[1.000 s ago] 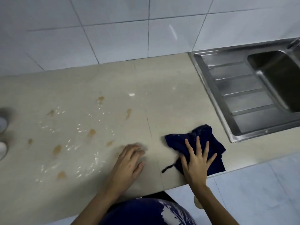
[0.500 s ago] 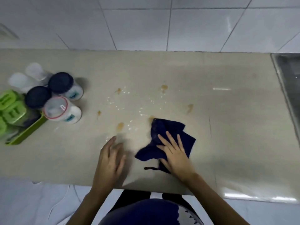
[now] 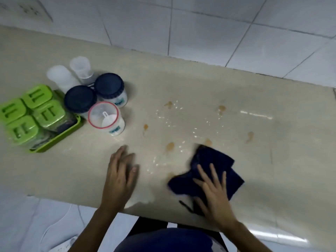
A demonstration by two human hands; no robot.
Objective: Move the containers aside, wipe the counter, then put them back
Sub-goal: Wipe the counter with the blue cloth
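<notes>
My right hand [image 3: 213,190] presses flat on a dark blue cloth [image 3: 214,164] near the counter's front edge, fingers spread. My left hand [image 3: 121,171] rests flat on the beige counter [image 3: 181,84], holding nothing. Brown spots [image 3: 170,146] and wet streaks lie on the counter just beyond the cloth. At the left stand the containers: two jars with dark blue lids [image 3: 109,85], a clear jar with a red rim [image 3: 103,115], two frosted plastic cups [image 3: 80,67], and a green tray [image 3: 60,137] of green-lidded boxes.
A white tiled wall [image 3: 200,28] runs behind the counter, with a wall socket [image 3: 27,10] at the top left. The counter's front edge is just below my hands, with white floor tiles and a thin white cord [image 3: 60,219] beneath.
The view has swung left from the sink to the containers. My right hand slid the cloth left onto the stained area; the left hand stays flat on the counter.
</notes>
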